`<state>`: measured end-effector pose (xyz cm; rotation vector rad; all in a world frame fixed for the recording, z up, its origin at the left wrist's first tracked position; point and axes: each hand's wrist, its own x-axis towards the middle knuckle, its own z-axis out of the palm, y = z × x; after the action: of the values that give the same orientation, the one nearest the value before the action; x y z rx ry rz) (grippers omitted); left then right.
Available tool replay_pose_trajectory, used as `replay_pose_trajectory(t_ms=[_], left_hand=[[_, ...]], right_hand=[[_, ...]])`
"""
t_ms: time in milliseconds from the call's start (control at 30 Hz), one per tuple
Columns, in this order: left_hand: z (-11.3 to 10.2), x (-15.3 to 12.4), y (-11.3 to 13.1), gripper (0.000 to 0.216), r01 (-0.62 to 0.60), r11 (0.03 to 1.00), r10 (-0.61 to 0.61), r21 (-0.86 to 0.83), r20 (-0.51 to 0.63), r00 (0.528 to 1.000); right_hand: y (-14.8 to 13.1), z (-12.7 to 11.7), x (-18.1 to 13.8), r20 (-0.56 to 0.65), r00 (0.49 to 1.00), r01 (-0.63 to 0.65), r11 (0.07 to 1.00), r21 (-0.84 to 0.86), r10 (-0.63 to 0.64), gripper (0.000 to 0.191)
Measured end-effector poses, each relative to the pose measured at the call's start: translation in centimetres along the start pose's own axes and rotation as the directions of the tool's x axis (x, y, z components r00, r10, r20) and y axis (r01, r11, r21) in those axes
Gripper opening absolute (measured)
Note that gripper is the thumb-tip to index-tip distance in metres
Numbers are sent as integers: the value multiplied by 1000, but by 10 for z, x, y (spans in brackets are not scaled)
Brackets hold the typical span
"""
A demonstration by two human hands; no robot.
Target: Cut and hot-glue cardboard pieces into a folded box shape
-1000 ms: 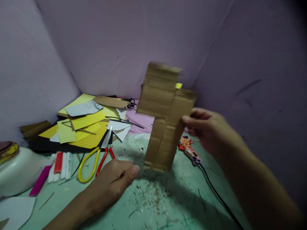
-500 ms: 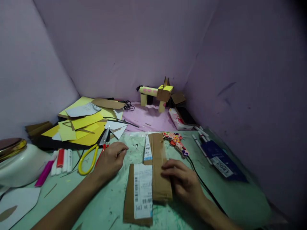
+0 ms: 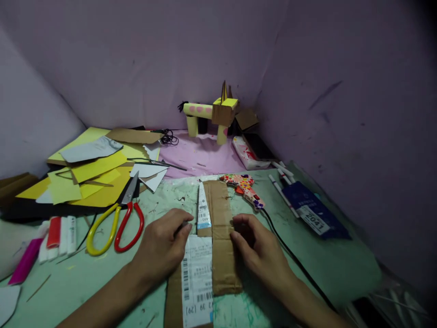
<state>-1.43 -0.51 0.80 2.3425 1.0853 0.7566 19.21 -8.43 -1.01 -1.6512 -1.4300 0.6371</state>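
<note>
A long brown cardboard strip (image 3: 221,259) lies flat before me. My right hand (image 3: 261,248) is curled at its right edge, thumb and fingertips gripping there. To its left lies a cardboard piece with a white printed barcode label (image 3: 198,282). Above that label is a narrow, pointed cardboard piece with a white and blue label (image 3: 204,212). My left hand (image 3: 164,241) hovers beside these pieces, closed around something small and dark, mostly hidden by the fingers. Scissors (image 3: 129,228) with one yellow and one red handle lie left of this hand.
A flower-patterned glue gun (image 3: 247,191) lies beyond my right hand, its black cable trailing rightward. Markers (image 3: 63,234) and paper scraps (image 3: 92,173) are on the left. A yellow cardboard animal (image 3: 205,111) stands at the back. A blue packet (image 3: 310,209) is at right.
My left hand has moved right and nearer, towards the cardboard pieces, uncovering the red scissor handle. My right hand's thumb has come to the strip's edge. The view has shifted slightly.
</note>
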Motion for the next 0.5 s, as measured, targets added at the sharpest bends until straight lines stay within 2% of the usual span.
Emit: replay_pose_trajectory(t_ms=[67, 133, 200, 233, 300, 367, 433, 500], left_hand=[[3, 1, 6, 21, 120, 992, -118, -31, 77, 990], [3, 1, 7, 22, 161, 983, -149, -87, 131, 980], [-1, 1, 4, 22, 184, 974, -166, -132, 136, 977], [-4, 2, 1, 22, 194, 973, -183, -125, 97, 978], [-9, 6, -7, 23, 192, 981, -193, -22, -52, 980], [-9, 12, -16, 33, 153, 973, -121, 172, -180, 976], [-3, 20, -26, 47, 102, 931, -49, 350, -156, 987], [8, 26, -34, 55, 96, 883, -97, 459, -21, 995]], right_hand=[[-2, 4, 5, 48, 990, -133, 989, 60, 130, 20], [-4, 5, 11, 83, 978, -203, 965, 164, 191, 21], [-5, -4, 17, 108, 966, -257, 918, 301, 235, 22], [-4, -13, 20, 100, 962, -273, 891, 362, 254, 22], [-1, -37, 22, 14, 958, -263, 856, 445, 287, 25], [4, -63, 20, -116, 946, -216, 858, 467, 302, 28], [10, -81, 13, -184, 916, -204, 809, 551, 356, 31], [15, -83, 5, -130, 903, -237, 726, 645, 410, 32]])
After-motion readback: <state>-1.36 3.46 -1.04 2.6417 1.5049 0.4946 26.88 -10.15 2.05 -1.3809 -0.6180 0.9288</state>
